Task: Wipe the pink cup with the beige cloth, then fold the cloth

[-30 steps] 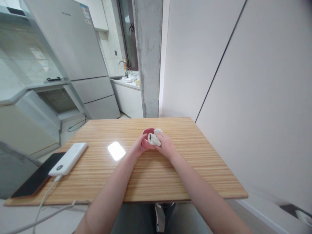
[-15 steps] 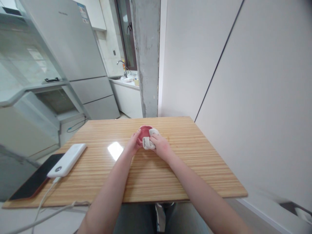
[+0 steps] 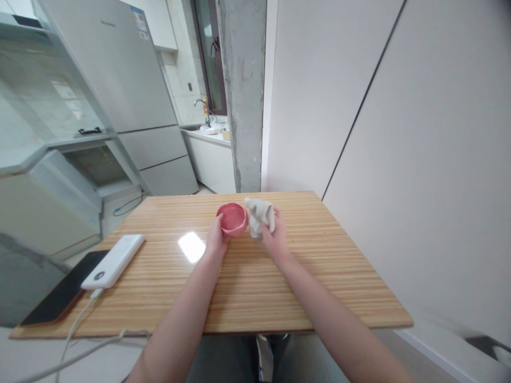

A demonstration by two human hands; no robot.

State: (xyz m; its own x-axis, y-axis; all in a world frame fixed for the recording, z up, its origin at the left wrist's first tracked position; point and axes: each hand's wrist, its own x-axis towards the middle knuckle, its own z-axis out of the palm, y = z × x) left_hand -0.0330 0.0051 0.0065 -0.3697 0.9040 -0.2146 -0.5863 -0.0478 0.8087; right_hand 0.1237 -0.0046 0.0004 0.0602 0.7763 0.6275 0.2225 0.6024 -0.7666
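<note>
A small pink bowl [image 3: 233, 218] with a wavy rim is near the far middle of the wooden table [image 3: 255, 290]. My left hand [image 3: 216, 236] grips its left side, thumb at the rim; the fingers beneath are mostly hidden. Just right of the bowl, my right hand [image 3: 276, 234] pinches a crumpled off-white cloth [image 3: 260, 214]. The cloth hangs close beside the bowl's right rim; whether they touch I cannot tell. The inside of the bowl shows plain pink.
On the table's left lie a white power bank [image 3: 114, 260] with a plugged-in cable [image 3: 75, 324] and a dark flat tablet-like object [image 3: 66, 290]. A white wall panel [image 3: 399, 159] rises on the right. A grey pillar [image 3: 244, 106] and a fridge [image 3: 107, 69] stand beyond.
My right hand has drawn the cloth out of the bowl, to the right, and the cloth has unfolded somewhat. The bowl, still in my left hand, has shifted slightly left.
</note>
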